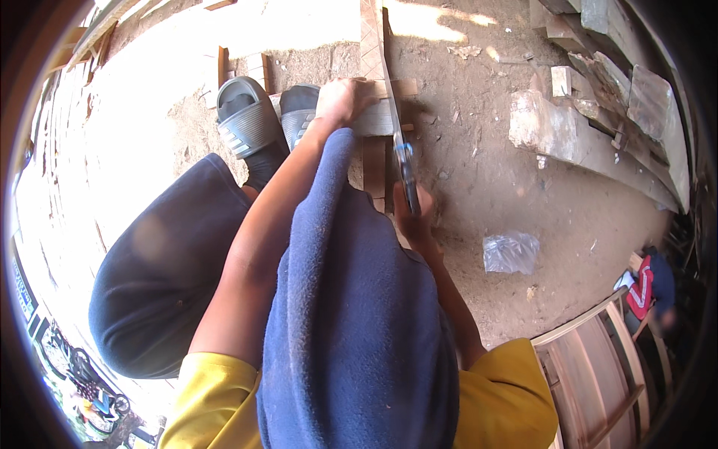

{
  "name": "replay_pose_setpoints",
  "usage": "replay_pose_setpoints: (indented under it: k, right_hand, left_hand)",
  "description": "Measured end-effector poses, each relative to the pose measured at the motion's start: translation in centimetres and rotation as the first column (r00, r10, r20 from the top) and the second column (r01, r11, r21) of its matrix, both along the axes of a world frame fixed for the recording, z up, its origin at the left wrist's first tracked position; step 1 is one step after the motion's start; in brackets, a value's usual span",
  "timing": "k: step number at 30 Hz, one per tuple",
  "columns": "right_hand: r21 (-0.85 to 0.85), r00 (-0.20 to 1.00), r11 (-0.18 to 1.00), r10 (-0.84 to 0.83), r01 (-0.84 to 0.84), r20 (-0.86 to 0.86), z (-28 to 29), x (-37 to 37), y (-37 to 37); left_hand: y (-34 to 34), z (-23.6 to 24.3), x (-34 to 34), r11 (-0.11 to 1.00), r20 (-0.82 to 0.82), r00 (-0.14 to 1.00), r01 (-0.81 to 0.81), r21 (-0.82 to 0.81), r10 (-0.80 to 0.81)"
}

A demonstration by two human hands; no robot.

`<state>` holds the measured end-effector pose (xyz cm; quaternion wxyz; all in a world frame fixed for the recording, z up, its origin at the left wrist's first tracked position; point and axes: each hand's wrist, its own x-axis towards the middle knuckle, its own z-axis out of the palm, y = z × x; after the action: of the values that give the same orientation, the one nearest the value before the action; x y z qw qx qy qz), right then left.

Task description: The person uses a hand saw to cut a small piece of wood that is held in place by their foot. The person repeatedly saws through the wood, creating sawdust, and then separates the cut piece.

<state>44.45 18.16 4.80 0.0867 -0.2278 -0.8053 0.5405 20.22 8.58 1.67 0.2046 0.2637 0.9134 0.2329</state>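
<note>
My left hand point(340, 102) is closed on a short wooden strip point(404, 87) and presses it down over a pale wooden block point(372, 120). In my right hand point(415, 215) is a handsaw point(397, 112), gripped by its dark handle with a blue part. Its long narrow blade points away from me and crosses the strip just right of my left hand. Whether the teeth are in a cut cannot be seen. A long plank point(371, 45) lies beyond the strip, alongside the blade. My left foot, in a grey slide sandal point(250, 120), rests left of the block.
Stacked timber and rough blocks point(553, 135) lie at the right. A clear plastic bag point(511, 252) sits on the dirt floor. Wooden frames point(598, 374) stand at the lower right, near a person in dark and red clothing point(649, 288). Blue cloth covers the middle of the view.
</note>
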Motion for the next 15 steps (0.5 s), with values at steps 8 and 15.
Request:
replay_pose_setpoints:
  k: [8,15]
  right_hand:
    - [0.024,0.999,0.999,0.037,-0.037,0.021,-0.1,0.6,-0.1]
    - [0.045,0.997,0.998,-0.034,0.031,0.071,0.7,6.0,-0.9]
  left_hand:
    - [-0.4,-1.6,-0.1,0.999,-0.051,0.998,-0.037,0.009,0.037]
    - [-0.4,-0.6,0.0,0.994,-0.138,0.99,-0.013,0.109,0.028]
